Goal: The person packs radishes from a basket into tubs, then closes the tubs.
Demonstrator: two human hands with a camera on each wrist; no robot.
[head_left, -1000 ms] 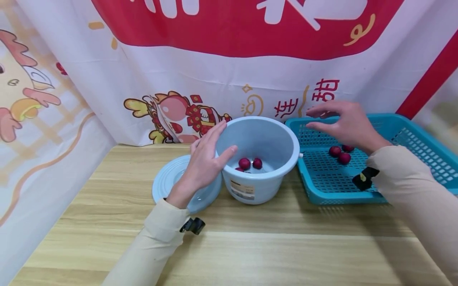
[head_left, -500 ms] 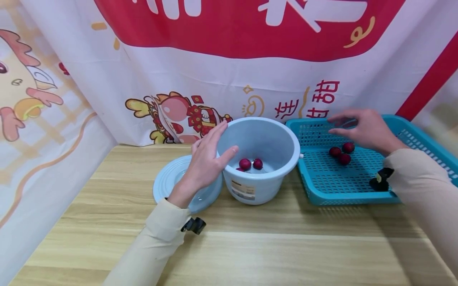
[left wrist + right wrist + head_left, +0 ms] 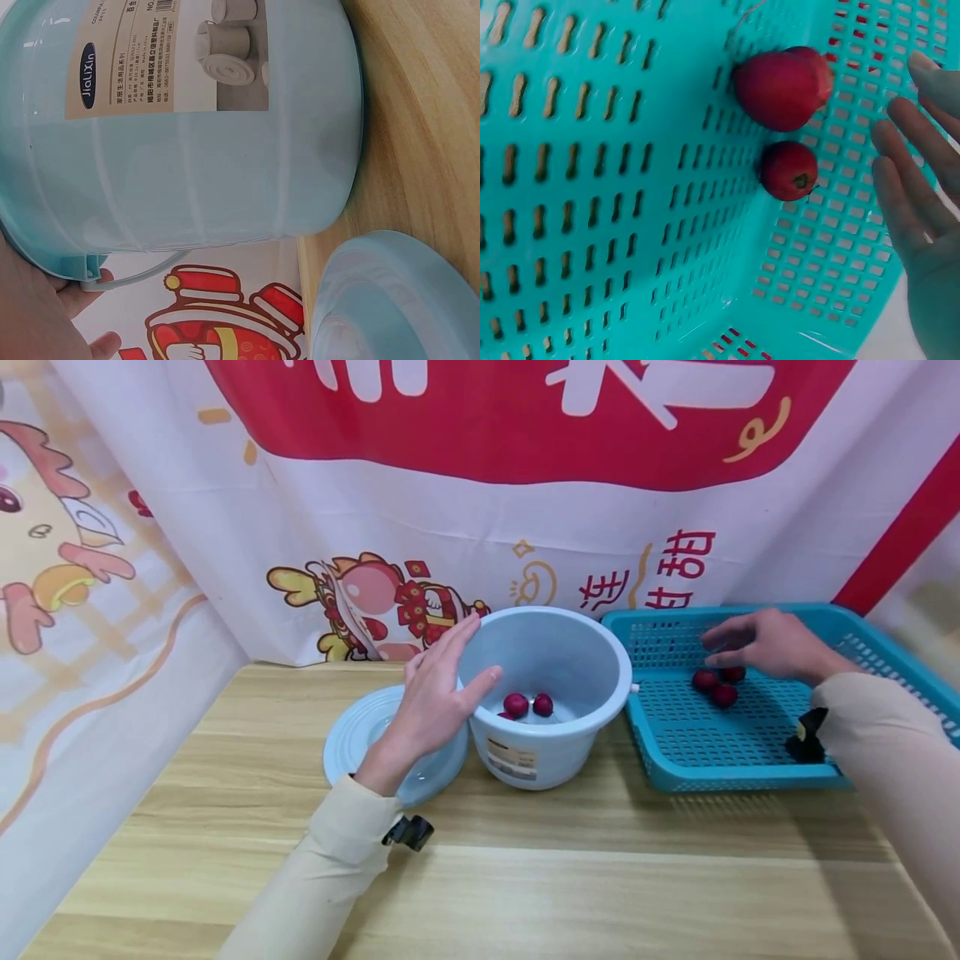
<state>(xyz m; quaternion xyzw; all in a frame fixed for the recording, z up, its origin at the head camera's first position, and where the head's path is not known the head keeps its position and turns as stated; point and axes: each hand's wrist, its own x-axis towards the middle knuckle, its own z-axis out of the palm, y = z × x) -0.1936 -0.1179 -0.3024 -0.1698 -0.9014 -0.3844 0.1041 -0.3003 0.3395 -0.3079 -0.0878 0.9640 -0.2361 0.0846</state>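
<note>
Fingers relaxed, the right hand hovers near red fruits; the left hand, straight-fingered, touches the bucket, whose label only the left wrist view makes legible.

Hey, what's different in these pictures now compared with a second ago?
The right hand has moved rightward and lower over the teal basket, nearer the dark red fruits there; nothing was visibly grasped or released. The left hand stays at the light blue bucket; the lid and fruits look unmoved.
</note>
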